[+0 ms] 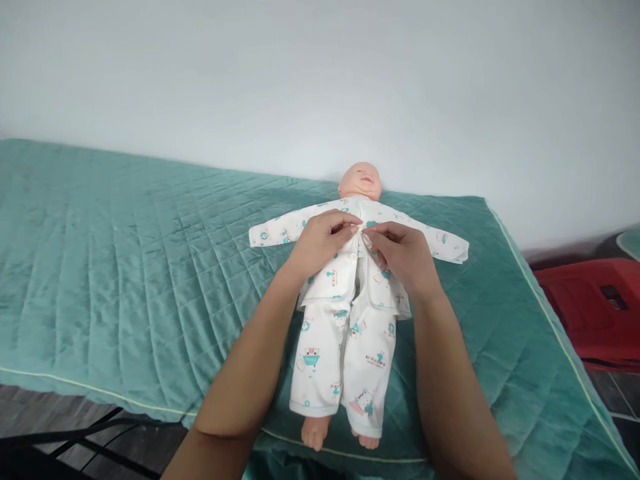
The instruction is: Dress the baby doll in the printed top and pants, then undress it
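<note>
A baby doll point(361, 181) lies on its back with its head toward the wall. It wears a white printed jacket point(327, 283), sleeves spread to both sides, and matching trousers point(320, 347). My left hand point(323, 240) pinches the jacket's front edge at chest height, by a small pale button. Opposite it, my right hand point(403, 250) pinches the other front edge, its fingertips nearly meeting the left ones. Below them another button point(353, 257) shows on the front edge, where the jacket hangs apart. My fingers partly hide the upper button.
A green quilted cover point(125, 267) lies under the doll, with pale piping along its edges. Behind it rises a plain light wall point(250, 80). Beyond the right edge stands a red plastic object point(590, 307), perhaps a stool. Dark bars point(90, 433) show at the lower left.
</note>
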Tool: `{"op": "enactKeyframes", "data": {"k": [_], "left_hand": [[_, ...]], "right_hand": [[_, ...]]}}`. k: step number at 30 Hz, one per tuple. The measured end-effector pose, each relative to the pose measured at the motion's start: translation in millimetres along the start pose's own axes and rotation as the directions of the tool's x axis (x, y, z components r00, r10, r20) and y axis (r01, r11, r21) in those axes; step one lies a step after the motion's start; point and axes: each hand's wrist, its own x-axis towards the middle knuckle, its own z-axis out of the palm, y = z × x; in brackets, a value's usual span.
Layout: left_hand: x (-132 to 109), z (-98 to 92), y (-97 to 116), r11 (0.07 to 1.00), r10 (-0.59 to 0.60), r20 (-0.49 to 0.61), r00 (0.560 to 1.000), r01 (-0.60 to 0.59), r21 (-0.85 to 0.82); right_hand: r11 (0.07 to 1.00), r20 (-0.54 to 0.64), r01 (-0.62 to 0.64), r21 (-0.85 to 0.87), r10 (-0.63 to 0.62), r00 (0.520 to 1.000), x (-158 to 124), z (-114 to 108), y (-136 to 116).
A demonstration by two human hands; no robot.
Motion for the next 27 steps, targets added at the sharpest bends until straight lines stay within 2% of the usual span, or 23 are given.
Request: {"op": "enactKeyframes", "data": {"k": [6, 12, 21, 24, 27], "left_hand": [[1, 6.8, 2, 0.999, -0.034, -0.039, 0.999, 0.033, -0.02], [0, 6.1, 3, 0.982, -0.097, -0.033, 0.995, 0.09, -0.165], [0, 3.8, 4, 0.972, -0.124, -0.042, 0.991, 0.113, -0.205], [-5, -6.2, 13, 0.965, -0.155, 0.013, 0.988, 0.154, -0.213], [-10, -19.0, 22, 0.978, -0.154, 0.176, 0.972, 0.176, -0.112]], "right_hand": [[1.0, -0.01, 0.002, 0.018, -0.002, 1.0, 1, -1, 0], [1.0, -0.048, 0.026, 0.004, -0.026, 0.999, 2, -6, 1], [0.994, 0.011, 0.071, -0.078, -0.07, 0.997, 0, -7, 2], [0.989, 0.024, 0.093, -0.115, -0.091, 0.996, -4, -16, -4], [0.939, 0.117, 0.13, -0.32, -0.097, 0.988, -14, -23, -14]]}}
